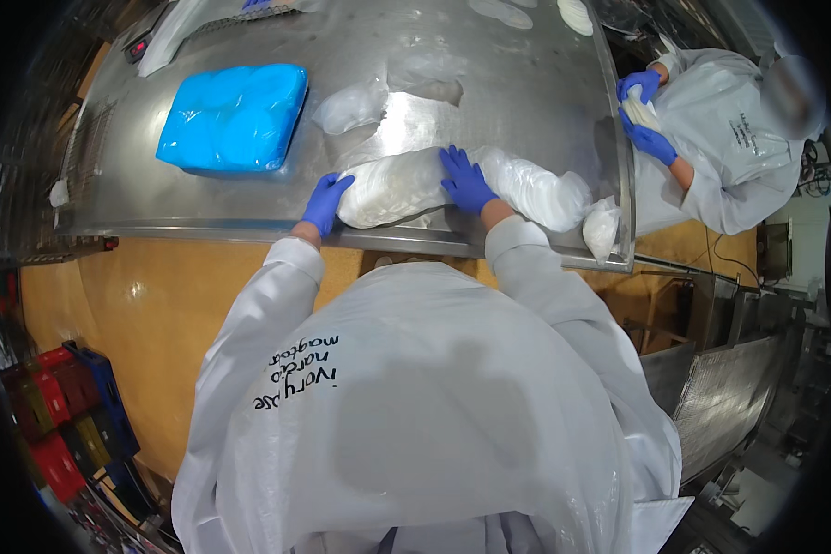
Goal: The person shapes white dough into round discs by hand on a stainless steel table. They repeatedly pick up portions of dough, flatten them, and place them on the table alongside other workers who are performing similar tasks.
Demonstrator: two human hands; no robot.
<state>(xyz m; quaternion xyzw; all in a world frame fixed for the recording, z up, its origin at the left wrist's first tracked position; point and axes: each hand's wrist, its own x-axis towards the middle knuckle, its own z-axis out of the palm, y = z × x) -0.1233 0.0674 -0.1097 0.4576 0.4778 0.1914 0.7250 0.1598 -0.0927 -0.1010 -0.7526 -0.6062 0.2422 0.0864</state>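
A long bundle of white round flat discs in clear plastic [390, 191] lies on the steel table [240, 198] in front of me. My left hand [325, 203], in a blue glove, is closed against the bundle's left end. At its right end my right hand [468, 180], gloved the same, grips with fingers over the top. Touching distance from that hand lies a second wrapped bundle of discs [537, 191]. Beyond the held bundle, crumpled clear plastic [351, 106] rests on the table. The undersides of both hands are hidden.
A shiny blue wrapped block [234, 117] sits at the left of the table. A small white bag [602, 229] is near the front right corner. At the right edge a co-worker [725, 138] in blue gloves handles a whitish piece [641, 111]. Coloured crates [60, 434] stand lower left.
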